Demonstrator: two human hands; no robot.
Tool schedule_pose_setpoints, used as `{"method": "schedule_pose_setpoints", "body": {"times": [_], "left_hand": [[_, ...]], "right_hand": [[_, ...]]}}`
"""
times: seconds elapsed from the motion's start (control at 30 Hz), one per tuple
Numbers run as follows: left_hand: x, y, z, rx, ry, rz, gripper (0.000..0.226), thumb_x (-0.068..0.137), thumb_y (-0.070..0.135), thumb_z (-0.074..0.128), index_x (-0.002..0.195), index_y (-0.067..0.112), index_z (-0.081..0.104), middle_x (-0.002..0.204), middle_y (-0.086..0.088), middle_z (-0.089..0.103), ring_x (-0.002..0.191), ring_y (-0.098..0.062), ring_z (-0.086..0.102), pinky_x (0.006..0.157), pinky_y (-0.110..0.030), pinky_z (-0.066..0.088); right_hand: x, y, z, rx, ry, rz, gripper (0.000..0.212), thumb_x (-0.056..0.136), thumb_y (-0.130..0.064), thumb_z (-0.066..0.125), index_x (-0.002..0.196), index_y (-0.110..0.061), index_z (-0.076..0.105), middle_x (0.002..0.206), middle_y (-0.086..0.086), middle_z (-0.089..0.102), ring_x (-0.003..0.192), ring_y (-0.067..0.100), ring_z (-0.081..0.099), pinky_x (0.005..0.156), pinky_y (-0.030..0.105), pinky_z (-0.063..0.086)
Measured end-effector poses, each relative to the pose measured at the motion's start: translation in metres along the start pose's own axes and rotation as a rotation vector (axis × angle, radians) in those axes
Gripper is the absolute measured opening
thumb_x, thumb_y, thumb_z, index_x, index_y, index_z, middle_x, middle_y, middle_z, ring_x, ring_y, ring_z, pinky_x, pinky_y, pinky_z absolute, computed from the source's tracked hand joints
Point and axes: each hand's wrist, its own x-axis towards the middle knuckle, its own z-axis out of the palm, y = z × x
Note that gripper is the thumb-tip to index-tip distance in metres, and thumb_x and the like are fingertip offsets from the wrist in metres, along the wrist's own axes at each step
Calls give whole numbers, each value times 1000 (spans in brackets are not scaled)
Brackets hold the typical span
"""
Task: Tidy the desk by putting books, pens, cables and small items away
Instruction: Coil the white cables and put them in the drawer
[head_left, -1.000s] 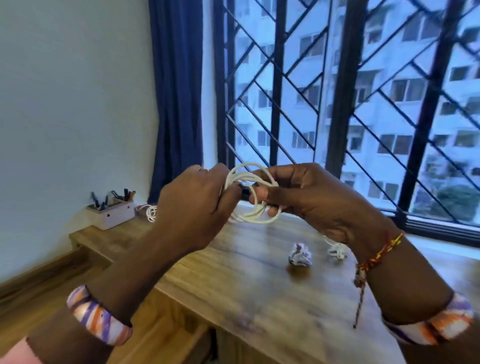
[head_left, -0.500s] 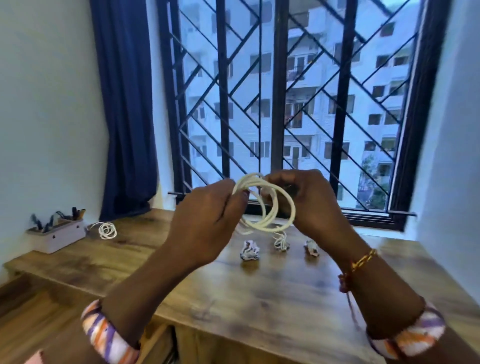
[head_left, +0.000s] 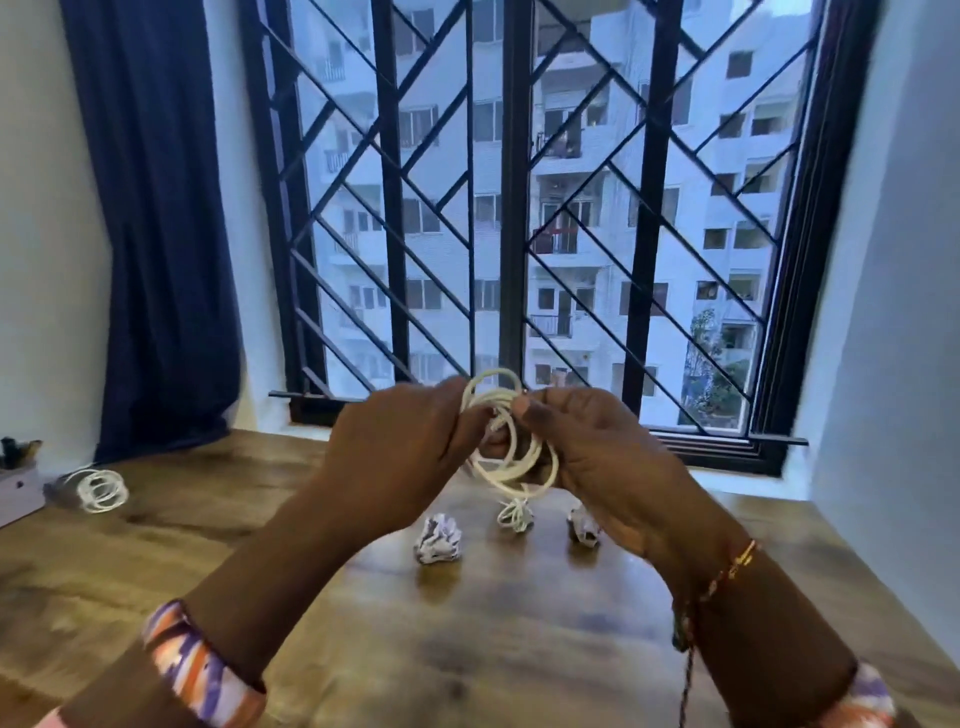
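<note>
The left hand (head_left: 400, 457) and the right hand (head_left: 597, 467) are raised above the desk (head_left: 519, 649), and a coiled white cable (head_left: 511, 441) is pinched between them, fingers of both curled onto its loops. The coiling looks nearly finished, though the cable is not yet put away. A second coiled cable (head_left: 101, 489) is already laid by the pen holder (head_left: 18, 483) at the left edge. Two crumpled papers (head_left: 439, 538) (head_left: 584, 526) and a small cable bundle (head_left: 514, 517) are left on the desk. No brand, label or writing can be read.

One head-worn view — close above the desk (head_left: 467, 649), facing the barred window (head_left: 519, 208) ahead.
</note>
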Motion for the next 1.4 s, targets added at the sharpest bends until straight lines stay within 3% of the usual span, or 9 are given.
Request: {"method": "schedule_pose_setpoints", "body": {"times": [0.13,0.3,0.4,0.6,0.87,0.97,1.07,1.3,1.4], "left_hand": [[45,10,43,-455,-209,-46,22,97,40,28,86,30,45,71,6,54,66,-12,52,62,-27,38],[92,24,96,-660,-104,-101,32,90,43,25,75,27,48,72,0,55,68,-18,52,61,-30,37],[108,33,116,-553,-70,-117,39,95,42,26,65,23,42,62,3,47,61,-18,47,53,-28,31],[120,29,122,-360,116,-171,40,91,49,22,62,25,38,56,5,42,60,-21,48,51,-28,27],[114,-14,129,-424,157,-425,49,81,55,38,52,17,48,52,-2,53,52,-15,51,49,-25,33],[121,-28,134,-578,65,-474,10,77,31,65,79,22,60,74,4,64,67,-12,60,56,-18,38],[128,-30,137,-640,181,-450,61,69,13,75,120,25,45,103,9,61,71,-7,62,63,-15,44],[126,-26,140,-92,414,-6,46,81,18,46,127,15,47,94,-11,72,72,-25,69,56,-27,56],[128,-22,144,92,355,17,50,70,12,70,118,5,61,71,-12,72,55,-26,66,43,-27,49]], "right_hand": [[37,10,-30,-148,143,-77,22,96,-12,46,89,-9,66,67,11,66,60,17,59,66,35,52],[68,11,-77,661,19,99,24,84,8,48,99,-9,53,62,9,65,53,14,64,59,28,57],[79,18,-93,521,-2,-13,37,63,8,57,97,-8,59,72,7,69,61,14,67,62,26,57],[110,23,-102,-146,245,-327,17,84,-11,64,72,-21,71,69,-1,71,69,13,67,61,26,54],[165,24,-66,200,221,-269,11,88,-13,59,78,-16,63,58,-3,65,53,13,64,46,23,52],[181,33,-51,124,158,-254,16,89,-14,57,74,-16,62,53,-6,63,49,8,60,48,20,49],[187,36,-43,47,43,-230,13,88,-14,59,77,-12,65,56,-4,65,49,8,61,44,19,48],[197,29,-53,121,16,34,22,85,-18,65,95,0,62,48,5,58,34,10,51,33,16,40],[198,30,-57,147,-27,139,16,91,-16,57,83,-2,61,50,8,53,33,9,47,32,15,39]]}}
